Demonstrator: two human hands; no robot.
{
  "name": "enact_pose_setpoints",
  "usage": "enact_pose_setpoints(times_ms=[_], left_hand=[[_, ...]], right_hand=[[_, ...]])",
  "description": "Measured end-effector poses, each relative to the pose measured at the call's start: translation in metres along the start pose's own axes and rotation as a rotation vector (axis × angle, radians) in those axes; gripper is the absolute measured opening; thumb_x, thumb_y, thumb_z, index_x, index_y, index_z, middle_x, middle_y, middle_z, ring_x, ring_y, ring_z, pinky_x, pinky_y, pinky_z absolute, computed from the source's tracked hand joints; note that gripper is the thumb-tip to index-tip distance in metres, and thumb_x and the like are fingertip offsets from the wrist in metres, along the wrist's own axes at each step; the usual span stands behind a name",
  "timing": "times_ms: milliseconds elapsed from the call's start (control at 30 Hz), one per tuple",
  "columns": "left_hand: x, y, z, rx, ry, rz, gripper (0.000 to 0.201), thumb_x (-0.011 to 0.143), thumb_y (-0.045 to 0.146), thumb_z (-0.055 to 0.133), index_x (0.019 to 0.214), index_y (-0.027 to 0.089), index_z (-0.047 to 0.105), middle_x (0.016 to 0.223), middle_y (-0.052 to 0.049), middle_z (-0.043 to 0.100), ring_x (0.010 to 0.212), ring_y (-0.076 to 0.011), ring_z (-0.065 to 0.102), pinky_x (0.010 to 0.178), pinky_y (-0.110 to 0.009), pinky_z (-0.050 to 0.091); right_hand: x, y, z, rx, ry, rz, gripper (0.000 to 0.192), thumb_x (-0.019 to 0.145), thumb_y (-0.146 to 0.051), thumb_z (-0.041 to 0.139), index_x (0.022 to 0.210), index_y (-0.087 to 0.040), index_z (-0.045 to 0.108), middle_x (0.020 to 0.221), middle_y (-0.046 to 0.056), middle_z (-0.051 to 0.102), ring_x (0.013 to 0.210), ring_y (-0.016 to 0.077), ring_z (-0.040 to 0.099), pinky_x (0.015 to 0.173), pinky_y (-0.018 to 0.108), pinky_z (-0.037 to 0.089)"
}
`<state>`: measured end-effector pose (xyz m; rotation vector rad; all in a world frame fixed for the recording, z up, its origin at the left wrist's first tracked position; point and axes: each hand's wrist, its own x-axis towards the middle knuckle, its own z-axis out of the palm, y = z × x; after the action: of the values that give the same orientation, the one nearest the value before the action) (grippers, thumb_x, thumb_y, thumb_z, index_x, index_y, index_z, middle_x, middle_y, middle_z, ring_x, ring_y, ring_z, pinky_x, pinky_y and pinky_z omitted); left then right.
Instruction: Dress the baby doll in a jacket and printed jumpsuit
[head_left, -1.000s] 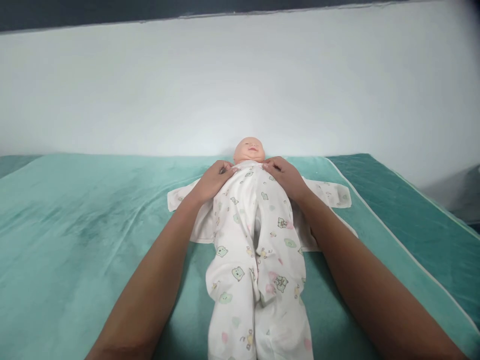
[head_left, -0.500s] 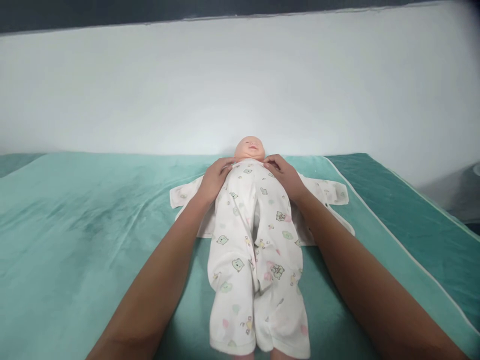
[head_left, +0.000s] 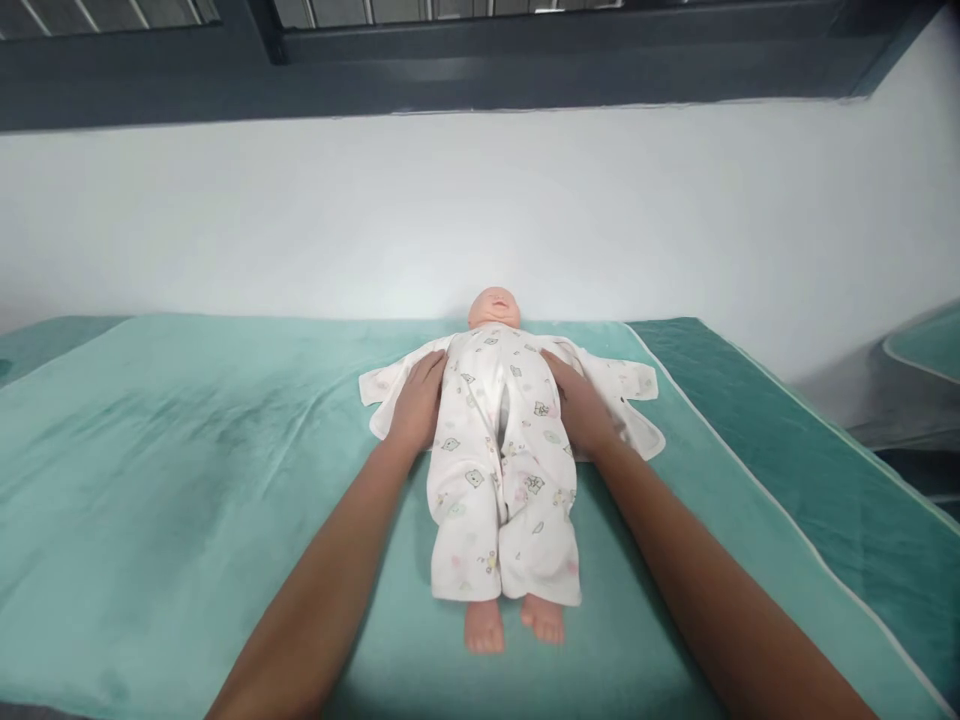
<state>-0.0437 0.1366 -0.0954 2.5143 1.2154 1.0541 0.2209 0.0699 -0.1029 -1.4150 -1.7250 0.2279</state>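
White trousers point(head_left: 469, 520), on a doll point(head_left: 495, 313) lying between left hand point(head_left: 420, 405) and right hand point(head_left: 581, 408), feet point(head_left: 484, 628) nearer than both. The left lies along one side, fingers straight, close together; the right rests against the other, whether pinching cloth cannot be told. Sleeves point(head_left: 636, 379) spread outward of each on green sheet point(head_left: 187, 500).
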Motion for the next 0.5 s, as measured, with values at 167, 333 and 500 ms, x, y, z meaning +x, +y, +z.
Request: enact_pose_setpoints(times_ms=[167, 333, 500], left_hand=[[-0.051, 0.047, -0.024, -0.269, 0.178, -0.333, 0.017, 0.093, 0.032, 0.048, 0.098, 0.02, 0.059, 0.101, -0.005, 0.066, 0.095, -0.0187, 0.061, 0.087, -0.035, 0.05], [-0.126, 0.09, -0.048, -0.445, -0.029, -0.386, 0.014, 0.094, 0.029, 0.047, 0.088, 0.02, 0.056, 0.084, 0.0, 0.06, 0.078, -0.0138, 0.057, 0.074, -0.028, 0.047], [-0.178, 0.107, -0.063, -0.48, -0.162, -0.24, 0.024, 0.087, 0.013, 0.052, 0.108, 0.023, 0.053, 0.103, -0.003, 0.057, 0.098, -0.0158, 0.056, 0.089, -0.031, 0.046]], right_hand=[[-0.06, -0.06, -0.014, 0.07, 0.269, 0.005, 0.028, 0.095, -0.03, 0.047, 0.12, -0.025, 0.059, 0.122, 0.008, 0.062, 0.118, 0.0225, 0.056, 0.1, 0.043, 0.047], [-0.134, -0.129, -0.032, 0.155, -0.022, -0.085, 0.014, 0.092, -0.021, 0.055, 0.105, -0.026, 0.058, 0.105, 0.003, 0.065, 0.102, 0.0175, 0.06, 0.087, 0.033, 0.05], [-0.172, -0.166, -0.031, -0.09, -0.322, -0.151, 0.045, 0.08, -0.016, 0.067, 0.122, -0.022, 0.051, 0.118, 0.007, 0.062, 0.109, 0.0247, 0.056, 0.09, 0.04, 0.046]])
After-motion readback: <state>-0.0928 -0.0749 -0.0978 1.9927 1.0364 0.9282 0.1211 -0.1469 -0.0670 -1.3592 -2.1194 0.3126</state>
